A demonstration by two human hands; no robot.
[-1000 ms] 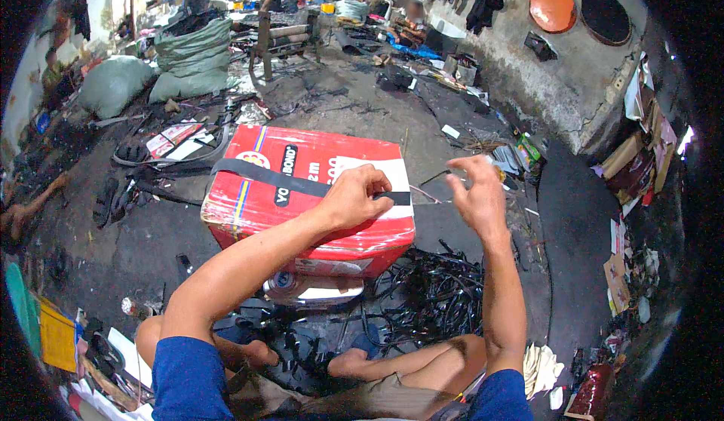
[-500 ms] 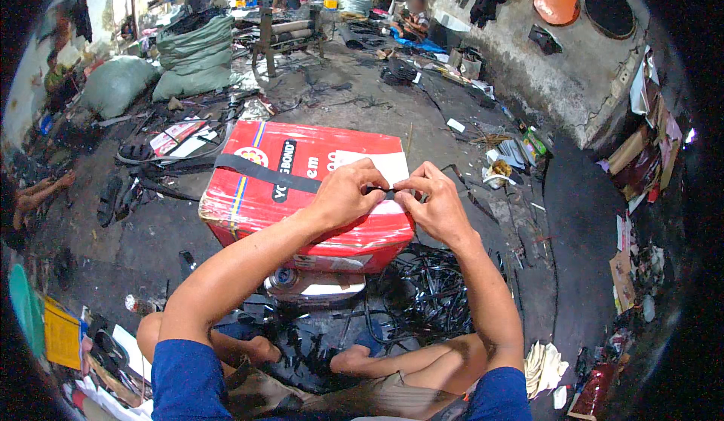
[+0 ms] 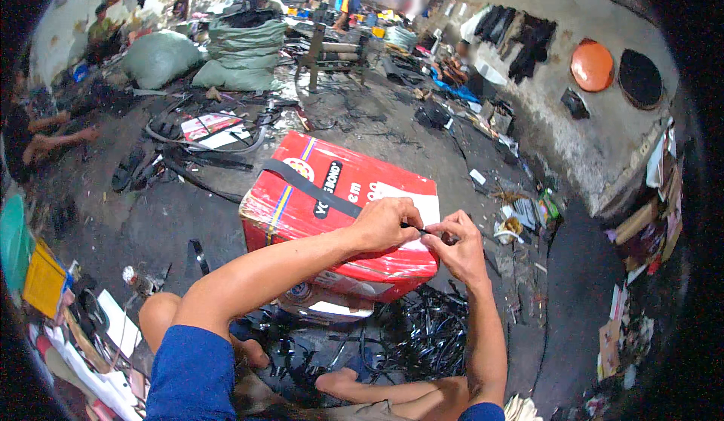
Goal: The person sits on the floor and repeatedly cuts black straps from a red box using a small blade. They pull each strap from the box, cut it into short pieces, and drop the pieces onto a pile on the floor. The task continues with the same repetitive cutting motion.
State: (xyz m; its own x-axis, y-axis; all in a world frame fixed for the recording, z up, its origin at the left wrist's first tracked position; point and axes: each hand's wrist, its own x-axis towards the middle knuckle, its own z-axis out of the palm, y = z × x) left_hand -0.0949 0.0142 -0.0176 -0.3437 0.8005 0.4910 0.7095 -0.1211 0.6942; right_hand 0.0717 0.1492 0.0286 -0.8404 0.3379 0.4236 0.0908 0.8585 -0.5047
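A red carton (image 3: 407, 183) wrapped in shiny clear plastic stands in front of me, with a white paper patch (image 3: 430, 202) on its top. A flat black strip (image 3: 309, 185) lies across the carton and runs under my left hand (image 3: 383, 223). Over the carton's right part, my left hand pinches a narrow dark end of strip between thumb and fingertips. Close against it, my right hand (image 3: 461, 246) pinches at the same dark piece. Whether this piece joins the flat strip is hidden by my left hand.
Black strip scraps (image 3: 434, 323) heap up below the carton, near my feet. Green-grey sacks (image 3: 243, 55) stand at the back left. A yellow crate (image 3: 45, 279) lies at the left. Several other people sit or stand farther off. A wall (image 3: 558, 112) runs along the right.
The view has swung left and up, so the carton and hands appear farther right. Both hands stay pinched together over the carton, with the right fingers slightly shifted.
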